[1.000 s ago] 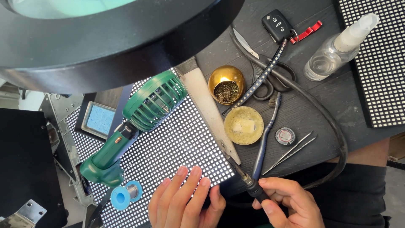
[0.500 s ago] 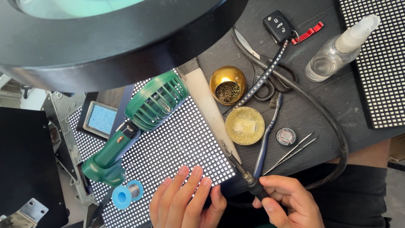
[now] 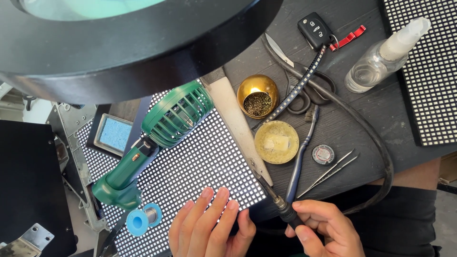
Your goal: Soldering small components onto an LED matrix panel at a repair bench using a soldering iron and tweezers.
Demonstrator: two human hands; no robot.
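The right hand (image 3: 323, 228) is closed around the black handle of a soldering iron (image 3: 278, 204), fingers and thumb clamped on it, with the thin metal tip slanting up to the lower right edge of the lit dot panel (image 3: 190, 176). The left hand (image 3: 212, 226) lies flat on the panel's near edge with its fingers spread and holds nothing.

On the panel rests a green handheld fan (image 3: 157, 138), its round grille toward the far side and its handle toward the left. A blue spool of solder wire (image 3: 143, 220) sits at the panel's near left corner. A pale flat strip (image 3: 235, 119) runs along the panel's right edge.

On the dark table (image 3: 366, 114) just right of the panel stand a gold bowl of brass wool (image 3: 257, 95) and a round tin of yellow paste (image 3: 276, 142). A blue-handled brush (image 3: 300, 162) and tweezers (image 3: 331, 169) lie beside them, near the table's front edge. Farther back are scissors (image 3: 297, 81), a car key (image 3: 315, 28) and a clear spray bottle (image 3: 381, 57). A large black lamp ring (image 3: 143, 52) fills the top left.
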